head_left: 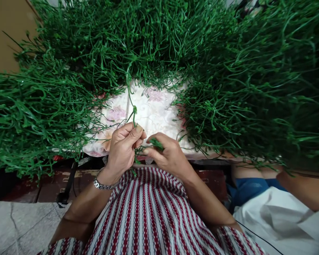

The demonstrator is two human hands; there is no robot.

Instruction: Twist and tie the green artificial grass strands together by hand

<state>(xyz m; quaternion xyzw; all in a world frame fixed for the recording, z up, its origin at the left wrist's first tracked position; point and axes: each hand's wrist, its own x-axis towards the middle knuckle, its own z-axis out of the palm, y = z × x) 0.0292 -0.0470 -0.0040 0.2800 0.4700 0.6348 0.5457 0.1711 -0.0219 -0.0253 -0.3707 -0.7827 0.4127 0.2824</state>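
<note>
My left hand (pixel 126 145) is closed in a pinch on the lower end of a green artificial plant stem (pixel 134 109). The stem stands up from the fingertips and curves away toward the pile. Close by on the right, my right hand (pixel 168 154) is curled, its thumb and forefinger slightly apart, around a small green leafy piece (pixel 156 143). More thin green bits (pixel 138 150) hang between the two hands, above my lap; which hand has them I cannot tell. Beneath the stem lies a white floral cloth (pixel 149 109).
Large heaps of green artificial stems surround the cloth, at the left (pixel 37 117), back (pixel 149 35) and right (pixel 241 99). A person in a white garment (pixel 279 219) sits close on my right, an arm near the heap. A dark red wooden surface (pixel 53 184) shows at the left.
</note>
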